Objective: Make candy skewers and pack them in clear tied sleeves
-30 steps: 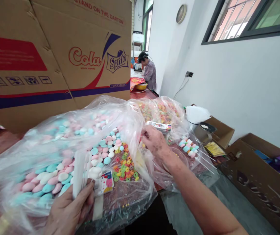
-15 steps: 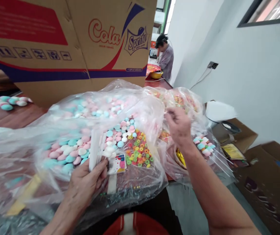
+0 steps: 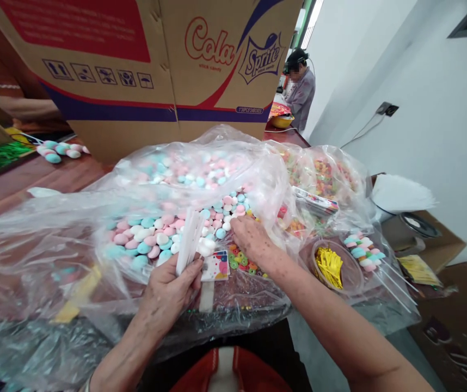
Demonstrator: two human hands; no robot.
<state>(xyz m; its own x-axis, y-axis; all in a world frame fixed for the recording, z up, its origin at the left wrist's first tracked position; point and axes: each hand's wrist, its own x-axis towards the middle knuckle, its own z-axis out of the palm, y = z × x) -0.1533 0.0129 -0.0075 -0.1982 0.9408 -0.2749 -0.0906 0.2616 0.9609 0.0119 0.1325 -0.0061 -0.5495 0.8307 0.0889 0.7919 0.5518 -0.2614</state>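
My left hand (image 3: 169,292) is closed around a bundle of white sticks (image 3: 189,240) and a small printed card (image 3: 216,266), just in front of a big clear plastic bag (image 3: 74,228). The bag holds several pink, blue and white candies (image 3: 164,228) and coloured ring candies (image 3: 242,261). My right hand (image 3: 253,241) reaches into the bag's open mouth, over the ring candies, with its fingers curled down; what they hold is hidden.
A large Cola/Sprite carton (image 3: 143,71) stands behind the bag. To the right are a second bag of ring candies (image 3: 319,174), a bowl of gold twist ties (image 3: 331,267), finished candy skewers (image 3: 364,253) and open cardboard boxes (image 3: 425,234). Another person (image 3: 300,87) works far back.
The view has swung left and down. My right hand came back from the right-hand bag to the ring candies in the big bag. My left hand still grips the sticks.
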